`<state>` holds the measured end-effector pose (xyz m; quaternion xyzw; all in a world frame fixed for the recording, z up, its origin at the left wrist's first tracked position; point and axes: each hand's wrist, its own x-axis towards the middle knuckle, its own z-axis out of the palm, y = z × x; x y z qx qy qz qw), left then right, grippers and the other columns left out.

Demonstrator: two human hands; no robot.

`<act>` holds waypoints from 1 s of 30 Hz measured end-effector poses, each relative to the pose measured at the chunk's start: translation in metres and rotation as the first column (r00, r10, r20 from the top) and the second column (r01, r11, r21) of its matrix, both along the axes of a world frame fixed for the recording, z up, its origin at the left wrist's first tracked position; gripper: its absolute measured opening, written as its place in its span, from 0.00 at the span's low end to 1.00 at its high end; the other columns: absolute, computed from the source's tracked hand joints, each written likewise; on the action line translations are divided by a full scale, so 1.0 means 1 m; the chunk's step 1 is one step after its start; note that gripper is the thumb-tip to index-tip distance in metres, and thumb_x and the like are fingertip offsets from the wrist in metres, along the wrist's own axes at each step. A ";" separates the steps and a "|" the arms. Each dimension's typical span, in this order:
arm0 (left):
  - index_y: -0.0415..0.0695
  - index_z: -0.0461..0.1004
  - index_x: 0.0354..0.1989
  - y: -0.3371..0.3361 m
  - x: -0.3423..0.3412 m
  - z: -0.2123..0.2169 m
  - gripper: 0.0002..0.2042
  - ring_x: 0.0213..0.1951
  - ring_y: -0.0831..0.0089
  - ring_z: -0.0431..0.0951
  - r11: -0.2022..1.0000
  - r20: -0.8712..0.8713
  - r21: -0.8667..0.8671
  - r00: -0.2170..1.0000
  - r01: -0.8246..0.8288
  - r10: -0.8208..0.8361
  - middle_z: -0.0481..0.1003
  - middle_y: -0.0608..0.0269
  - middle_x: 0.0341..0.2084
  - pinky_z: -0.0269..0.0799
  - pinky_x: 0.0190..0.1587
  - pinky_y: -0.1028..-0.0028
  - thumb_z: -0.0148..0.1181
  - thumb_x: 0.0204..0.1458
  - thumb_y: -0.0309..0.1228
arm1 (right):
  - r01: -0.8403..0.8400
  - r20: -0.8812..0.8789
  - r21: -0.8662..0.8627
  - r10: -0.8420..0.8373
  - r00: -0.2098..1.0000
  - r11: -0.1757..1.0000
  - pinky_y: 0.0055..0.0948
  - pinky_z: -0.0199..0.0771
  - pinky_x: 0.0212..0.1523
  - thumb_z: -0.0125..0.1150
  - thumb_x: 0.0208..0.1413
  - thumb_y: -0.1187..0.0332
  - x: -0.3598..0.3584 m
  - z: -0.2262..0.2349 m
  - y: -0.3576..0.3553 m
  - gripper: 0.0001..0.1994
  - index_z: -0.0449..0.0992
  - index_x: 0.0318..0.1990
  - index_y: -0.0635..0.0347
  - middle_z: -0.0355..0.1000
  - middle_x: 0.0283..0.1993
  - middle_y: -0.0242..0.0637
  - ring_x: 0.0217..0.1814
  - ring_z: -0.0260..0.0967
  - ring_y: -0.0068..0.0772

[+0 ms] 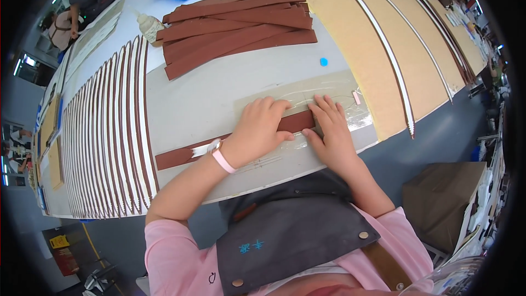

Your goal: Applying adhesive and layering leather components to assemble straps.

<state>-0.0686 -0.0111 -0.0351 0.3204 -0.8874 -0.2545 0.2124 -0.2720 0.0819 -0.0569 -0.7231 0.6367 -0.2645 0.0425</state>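
Note:
A long reddish-brown leather-like strip [298,122] lies on the grey work surface in front of me, with a white patch near its left end. My left hand [261,125] rests over its middle, fingers curled, thumb at the near edge and index finger at the far edge. My right hand [330,131] lies at the strip's right end, its fingers stretched out flat and its thumb by the near corner. Beneath the strip is a clear shiny sheet [241,101]. A small pink piece [356,97] sits beyond my right fingers.
A pile of brown strips [235,24] lies at the back, beside a squeeze bottle [149,26]. Several brown-and-white strips [109,131] stand in a row at left. A blue dot [324,62] marks the surface. Tan board [350,16] at right bears narrow strips [386,49].

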 end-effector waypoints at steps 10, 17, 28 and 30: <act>0.44 0.82 0.43 0.009 0.007 0.058 0.09 0.35 0.58 0.79 0.987 -0.147 -0.153 0.987 0.047 -0.070 0.79 0.58 0.35 0.75 0.38 0.62 0.67 0.55 0.29 | -0.081 0.756 -0.008 0.059 0.652 0.997 0.28 0.73 0.48 0.59 0.65 0.76 0.007 0.056 -0.003 0.05 0.80 0.45 0.64 0.78 0.42 0.40 0.44 0.75 0.33; 0.43 0.83 0.38 0.012 0.017 0.089 0.05 0.29 0.62 0.78 0.990 -0.379 0.100 0.924 0.097 -0.052 0.78 0.59 0.28 0.73 0.32 0.68 0.66 0.53 0.24 | -0.119 0.800 -0.129 0.174 0.574 0.985 0.27 0.70 0.40 0.58 0.67 0.73 0.024 0.073 -0.002 0.06 0.78 0.38 0.65 0.75 0.35 0.38 0.35 0.71 0.33; 0.41 0.74 0.42 0.019 0.018 0.096 0.06 0.25 0.58 0.77 0.900 -0.332 0.414 0.943 0.136 0.010 0.77 0.56 0.24 0.71 0.30 0.65 0.59 0.64 0.30 | -0.127 0.784 -0.074 0.136 0.606 0.989 0.29 0.62 0.30 0.48 0.75 0.59 0.033 0.079 -0.012 0.22 0.71 0.28 0.63 0.62 0.23 0.33 0.28 0.60 0.23; 0.42 0.70 0.45 0.021 0.018 0.090 0.07 0.25 0.54 0.78 0.992 -0.283 0.109 0.959 0.062 -0.029 0.77 0.54 0.23 0.71 0.30 0.62 0.55 0.67 0.32 | -0.178 0.937 0.099 -0.032 0.348 0.979 0.26 0.59 0.30 0.49 0.75 0.55 0.028 0.076 -0.011 0.23 0.71 0.27 0.61 0.63 0.24 0.28 0.28 0.57 0.20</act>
